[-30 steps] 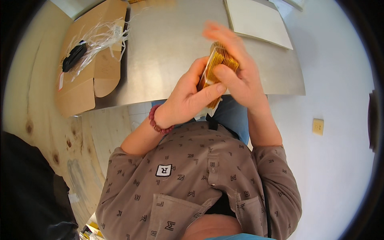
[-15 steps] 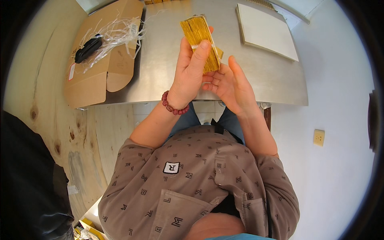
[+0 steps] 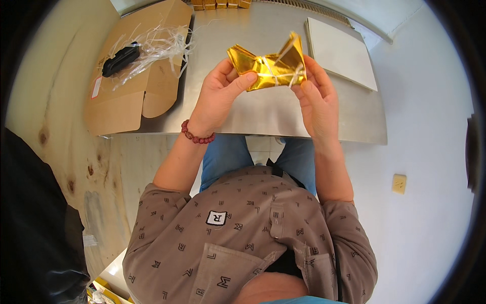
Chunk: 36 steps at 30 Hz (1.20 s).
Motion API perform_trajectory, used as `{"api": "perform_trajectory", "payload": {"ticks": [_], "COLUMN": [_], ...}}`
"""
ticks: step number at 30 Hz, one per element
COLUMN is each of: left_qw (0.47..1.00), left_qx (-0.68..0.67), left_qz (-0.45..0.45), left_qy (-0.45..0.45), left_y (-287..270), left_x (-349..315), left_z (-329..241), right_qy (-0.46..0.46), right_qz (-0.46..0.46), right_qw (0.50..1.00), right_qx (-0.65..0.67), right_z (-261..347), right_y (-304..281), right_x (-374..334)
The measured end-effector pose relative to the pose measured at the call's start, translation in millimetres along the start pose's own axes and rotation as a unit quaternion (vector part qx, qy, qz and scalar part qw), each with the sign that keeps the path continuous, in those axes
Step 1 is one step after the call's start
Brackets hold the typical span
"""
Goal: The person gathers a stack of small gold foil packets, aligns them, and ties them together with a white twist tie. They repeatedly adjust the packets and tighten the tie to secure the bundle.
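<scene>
Above the metal table I hold up a bundle of shiny gold foil paper [image 3: 276,68], its two ends flaring upward. Thin whitish strips cross its middle and tie it round. My left hand [image 3: 223,91] grips the bundle's left end, thumb on the near face and fingers behind. Closed on the right end is my right hand [image 3: 317,96], with its fingers partly hidden behind the foil. A dark red bead bracelet [image 3: 196,136] sits on my left wrist.
The steel table [image 3: 243,119] carries a flattened cardboard box [image 3: 119,109] at left, with loose clear plastic strips [image 3: 164,43] and a black object [image 3: 120,60] on it. A white board or paper stack [image 3: 344,55] lies at right. Several gold bundles [image 3: 221,4] stand at the far edge.
The gold bundle has turned from upright, edge-on, to lying crosswise with its shiny face and ties showing. My right hand, open beside it before, now grips its right end.
</scene>
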<state>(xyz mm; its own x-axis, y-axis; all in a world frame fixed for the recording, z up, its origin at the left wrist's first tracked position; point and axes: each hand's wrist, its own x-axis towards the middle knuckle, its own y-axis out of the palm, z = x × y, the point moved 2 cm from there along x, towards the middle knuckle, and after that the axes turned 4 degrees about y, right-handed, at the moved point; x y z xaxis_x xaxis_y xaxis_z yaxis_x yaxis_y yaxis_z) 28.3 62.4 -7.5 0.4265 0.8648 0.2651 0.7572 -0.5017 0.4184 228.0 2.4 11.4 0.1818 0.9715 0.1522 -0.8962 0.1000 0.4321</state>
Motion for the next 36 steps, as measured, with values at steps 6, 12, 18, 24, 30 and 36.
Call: {"api": "perform_trajectory", "payload": {"ticks": [6,12,18,24,30,36], "left_qw": [1.0,0.966,0.955,0.957,0.951,0.958], "left_qx": [-0.012,0.243,0.287,0.28,0.303,0.277], "left_qz": [-0.004,-0.073,-0.066,-0.071,-0.058,-0.073], "left_qy": [-0.018,-0.047,-0.021,-0.028,-0.024,-0.004], "left_y": [4,-43,-48,-51,-48,-48], "left_x": [-13,-26,-34,-36,-39,-37], "left_z": [31,24,32,33,31,29], "right_qy": [0.051,-0.148,-0.084,-0.117,-0.035,-0.141], "right_qz": [0.025,-0.002,0.014,-0.022,0.002,-0.006], "right_qw": [0.991,0.908,0.82,0.848,0.827,0.857], "right_qx": [-0.124,-0.393,-0.566,-0.516,-0.561,-0.496], "right_z": [-22,-7,-36,-24,-35,-37], "right_y": [6,-8,-11,-13,-7,-15], "right_x": [7,16,29,34,38,45]}}
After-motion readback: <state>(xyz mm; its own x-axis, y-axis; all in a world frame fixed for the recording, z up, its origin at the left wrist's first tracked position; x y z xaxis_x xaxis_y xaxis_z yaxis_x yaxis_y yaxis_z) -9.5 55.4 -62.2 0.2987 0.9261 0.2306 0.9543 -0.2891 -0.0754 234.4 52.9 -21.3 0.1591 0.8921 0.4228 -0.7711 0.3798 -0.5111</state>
